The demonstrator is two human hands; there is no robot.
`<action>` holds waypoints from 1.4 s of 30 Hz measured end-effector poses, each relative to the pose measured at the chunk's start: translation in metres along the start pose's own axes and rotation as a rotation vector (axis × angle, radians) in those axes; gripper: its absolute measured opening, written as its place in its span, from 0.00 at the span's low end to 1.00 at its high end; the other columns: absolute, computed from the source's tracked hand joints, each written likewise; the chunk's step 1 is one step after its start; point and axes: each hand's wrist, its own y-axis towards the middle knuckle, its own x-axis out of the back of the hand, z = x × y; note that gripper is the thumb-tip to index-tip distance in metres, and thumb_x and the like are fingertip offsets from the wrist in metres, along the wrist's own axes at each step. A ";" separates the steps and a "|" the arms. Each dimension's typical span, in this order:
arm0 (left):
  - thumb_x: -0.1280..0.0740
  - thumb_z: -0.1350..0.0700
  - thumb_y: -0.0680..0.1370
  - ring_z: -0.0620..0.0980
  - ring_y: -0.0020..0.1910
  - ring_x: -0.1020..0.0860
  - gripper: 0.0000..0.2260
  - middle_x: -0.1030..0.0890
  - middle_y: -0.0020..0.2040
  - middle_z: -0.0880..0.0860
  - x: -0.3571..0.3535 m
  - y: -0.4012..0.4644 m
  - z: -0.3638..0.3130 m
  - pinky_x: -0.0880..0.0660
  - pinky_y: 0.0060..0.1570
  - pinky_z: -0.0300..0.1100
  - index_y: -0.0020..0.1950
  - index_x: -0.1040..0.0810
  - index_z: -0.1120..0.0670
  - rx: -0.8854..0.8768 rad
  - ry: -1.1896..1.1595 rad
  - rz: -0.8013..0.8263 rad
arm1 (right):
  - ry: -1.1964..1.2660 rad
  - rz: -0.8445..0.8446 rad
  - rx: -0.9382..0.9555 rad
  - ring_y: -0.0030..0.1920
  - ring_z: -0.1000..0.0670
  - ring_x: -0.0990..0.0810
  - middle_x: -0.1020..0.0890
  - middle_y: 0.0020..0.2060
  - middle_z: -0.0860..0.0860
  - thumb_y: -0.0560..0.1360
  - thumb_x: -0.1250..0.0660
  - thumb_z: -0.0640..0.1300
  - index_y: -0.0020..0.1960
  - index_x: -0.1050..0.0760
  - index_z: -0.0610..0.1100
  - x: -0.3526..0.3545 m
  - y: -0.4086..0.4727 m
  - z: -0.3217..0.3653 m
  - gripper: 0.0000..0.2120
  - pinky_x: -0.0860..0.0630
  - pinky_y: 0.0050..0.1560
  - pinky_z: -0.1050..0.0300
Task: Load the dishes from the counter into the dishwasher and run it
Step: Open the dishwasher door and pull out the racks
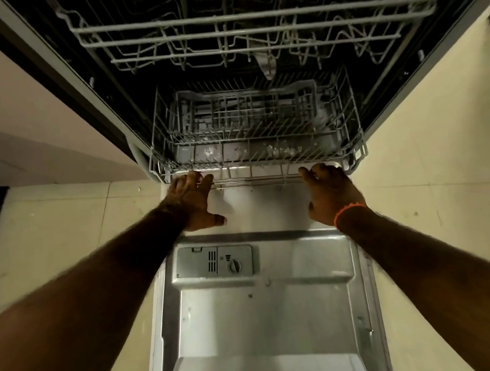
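Observation:
The dishwasher stands open with its steel door point(265, 312) folded down flat toward me. The lower wire rack point(157, 160) sits at the mouth of the tub, its front rail over the door's hinge end. My left hand point(193, 200) grips the left part of that front rail, fingers curled over the wire. My right hand point(329, 190), with an orange band at the wrist, grips the rail's right part the same way. The upper wire rack point(252, 30) hangs above. Both racks hold no dishes that I can see.
A detergent dispenser point(213, 261) with a round knob is set in the door's inner face. Pale floor tiles point(436, 196) lie on both sides of the door. Cabinet fronts point(5, 97) flank the opening left and right.

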 end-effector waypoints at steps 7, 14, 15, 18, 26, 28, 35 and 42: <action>0.32 0.26 0.67 0.62 0.76 0.41 0.49 0.41 0.78 0.59 -0.031 -0.055 -0.005 0.41 0.74 0.55 0.80 0.46 0.45 -0.033 -0.016 0.054 | 0.012 0.019 0.046 0.72 0.38 0.34 0.35 0.73 0.43 0.71 0.30 0.55 0.81 0.47 0.48 -0.029 -0.062 0.014 0.44 0.39 0.75 0.41; 0.30 0.30 0.69 0.59 0.78 0.43 0.50 0.41 0.80 0.53 -0.073 -0.116 -0.016 0.46 0.77 0.54 0.82 0.49 0.48 -0.102 -0.067 0.088 | 0.087 0.045 0.043 0.78 0.38 0.44 0.37 0.77 0.44 0.73 0.31 0.50 0.82 0.49 0.47 -0.057 -0.128 0.029 0.43 0.49 0.79 0.39; 0.30 0.30 0.70 0.58 0.79 0.45 0.50 0.42 0.81 0.53 -0.079 -0.123 -0.018 0.47 0.77 0.54 0.82 0.49 0.49 -0.109 -0.082 0.093 | 0.091 0.052 0.044 0.78 0.39 0.45 0.38 0.77 0.45 0.73 0.31 0.49 0.82 0.49 0.47 -0.059 -0.135 0.032 0.43 0.49 0.79 0.39; 0.32 0.29 0.71 0.57 0.81 0.50 0.50 0.48 0.83 0.54 -0.097 -0.147 -0.021 0.53 0.79 0.54 0.83 0.54 0.49 -0.115 -0.087 0.126 | 0.086 0.086 0.030 0.79 0.40 0.47 0.41 0.78 0.46 0.74 0.32 0.50 0.82 0.52 0.49 -0.071 -0.162 0.039 0.43 0.52 0.79 0.41; 0.35 0.27 0.71 0.59 0.80 0.46 0.51 0.45 0.82 0.56 -0.137 -0.213 -0.028 0.52 0.78 0.56 0.83 0.55 0.50 -0.161 -0.060 0.165 | 0.109 0.112 -0.002 0.79 0.41 0.46 0.38 0.77 0.47 0.74 0.33 0.48 0.82 0.49 0.49 -0.107 -0.228 0.061 0.41 0.52 0.79 0.41; 0.36 0.26 0.71 0.60 0.79 0.46 0.51 0.44 0.81 0.56 -0.151 -0.231 -0.031 0.50 0.78 0.57 0.83 0.56 0.50 -0.164 -0.048 0.180 | 0.109 0.141 0.004 0.79 0.41 0.47 0.39 0.78 0.47 0.74 0.33 0.48 0.82 0.50 0.49 -0.117 -0.248 0.066 0.42 0.52 0.79 0.41; 0.35 0.27 0.70 0.59 0.78 0.42 0.51 0.41 0.79 0.56 -0.190 -0.291 -0.043 0.49 0.77 0.56 0.82 0.53 0.51 -0.187 -0.084 0.207 | 0.104 0.173 0.032 0.78 0.42 0.44 0.36 0.75 0.49 0.72 0.33 0.47 0.81 0.48 0.50 -0.146 -0.315 0.078 0.42 0.50 0.78 0.41; 0.34 0.28 0.71 0.60 0.80 0.48 0.52 0.45 0.82 0.57 -0.214 -0.331 -0.052 0.52 0.78 0.56 0.83 0.56 0.51 -0.181 -0.107 0.312 | 0.137 0.245 0.032 0.79 0.42 0.46 0.38 0.77 0.49 0.73 0.35 0.46 0.82 0.50 0.50 -0.164 -0.361 0.089 0.41 0.52 0.79 0.42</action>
